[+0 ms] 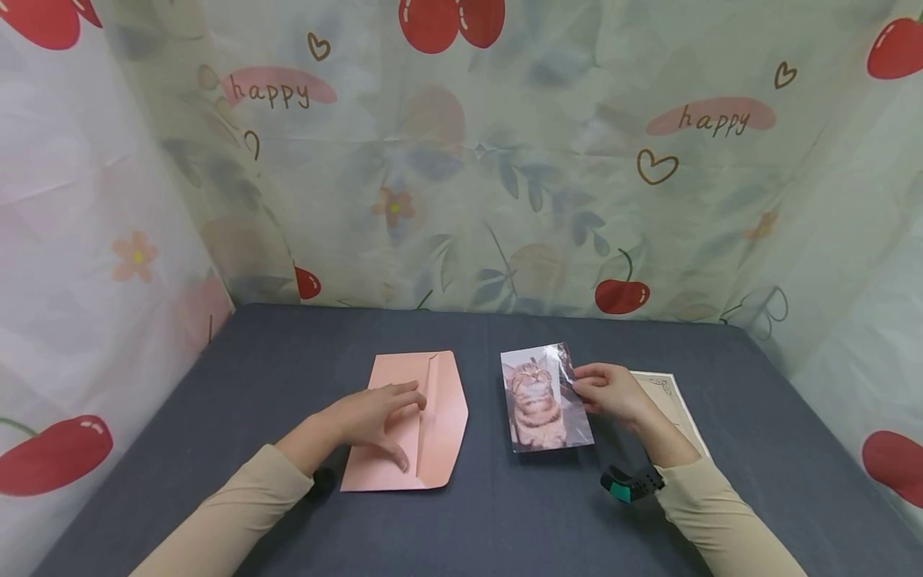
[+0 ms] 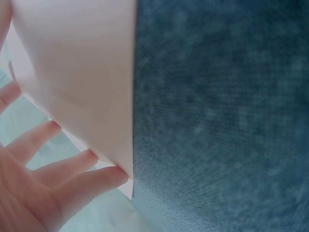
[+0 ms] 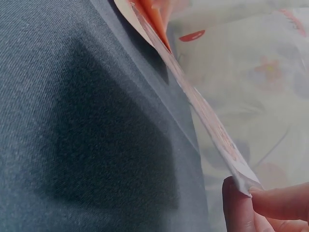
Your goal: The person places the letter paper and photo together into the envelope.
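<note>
A pink envelope point(image 1: 441, 437) lies on the dark cloth, left of the middle, its pointed flap spread out toward the right. Over its front, my left hand point(image 1: 373, 415) is spread with thumb and fingers apart; in the left wrist view the fingertips point(image 2: 113, 175) touch the paper. My right hand point(image 1: 613, 391) pinches the right edge of a glossy cat photo point(image 1: 535, 405) between thumb and fingers. The right wrist view has the photo point(image 3: 205, 116) nearly edge-on, held above the cloth with its shadow beneath.
Partly behind my right forearm lies a cream card point(image 1: 665, 394) with ornamental corner lines. A black strap with a green part point(image 1: 629, 486) is on my right wrist. The dark tablecloth point(image 1: 490, 529) reaches back to a cherry-patterned curtain point(image 1: 461, 216), which also hangs at both sides.
</note>
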Motion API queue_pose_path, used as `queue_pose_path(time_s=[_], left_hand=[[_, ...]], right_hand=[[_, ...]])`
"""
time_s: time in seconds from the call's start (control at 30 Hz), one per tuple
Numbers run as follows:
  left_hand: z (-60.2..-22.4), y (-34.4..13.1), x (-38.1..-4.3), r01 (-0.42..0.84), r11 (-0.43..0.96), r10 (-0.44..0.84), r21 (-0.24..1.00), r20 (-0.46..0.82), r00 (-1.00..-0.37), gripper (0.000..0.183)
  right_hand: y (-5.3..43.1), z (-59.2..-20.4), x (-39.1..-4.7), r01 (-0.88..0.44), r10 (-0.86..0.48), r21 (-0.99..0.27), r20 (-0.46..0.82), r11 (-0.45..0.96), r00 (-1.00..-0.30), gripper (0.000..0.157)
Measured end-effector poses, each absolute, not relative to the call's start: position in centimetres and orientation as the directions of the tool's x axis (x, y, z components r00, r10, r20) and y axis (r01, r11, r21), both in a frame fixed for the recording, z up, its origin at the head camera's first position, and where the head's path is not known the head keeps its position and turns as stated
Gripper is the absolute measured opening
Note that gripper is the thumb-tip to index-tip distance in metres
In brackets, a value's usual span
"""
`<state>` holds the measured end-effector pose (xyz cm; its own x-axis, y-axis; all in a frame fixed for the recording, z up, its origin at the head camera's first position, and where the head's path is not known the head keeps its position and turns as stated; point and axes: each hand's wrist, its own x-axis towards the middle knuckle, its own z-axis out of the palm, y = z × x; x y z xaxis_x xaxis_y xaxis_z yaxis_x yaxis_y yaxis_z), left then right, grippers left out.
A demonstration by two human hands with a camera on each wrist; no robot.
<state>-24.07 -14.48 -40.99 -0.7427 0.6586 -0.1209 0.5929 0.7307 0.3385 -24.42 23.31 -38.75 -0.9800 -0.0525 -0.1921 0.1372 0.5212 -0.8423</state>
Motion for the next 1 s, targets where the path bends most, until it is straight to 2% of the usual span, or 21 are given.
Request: queue_pose_path(time_s=[1.0], left_hand=[[-41.0,-14.5,-24.1,0.607,0.726,0.667,0.323,-0.112,-0.737,0.078]], right_hand=[[21.0,-37.8,-24.8,0.101,-0.111,-0.861,-0.179,0.498,-0.978,0.035]])
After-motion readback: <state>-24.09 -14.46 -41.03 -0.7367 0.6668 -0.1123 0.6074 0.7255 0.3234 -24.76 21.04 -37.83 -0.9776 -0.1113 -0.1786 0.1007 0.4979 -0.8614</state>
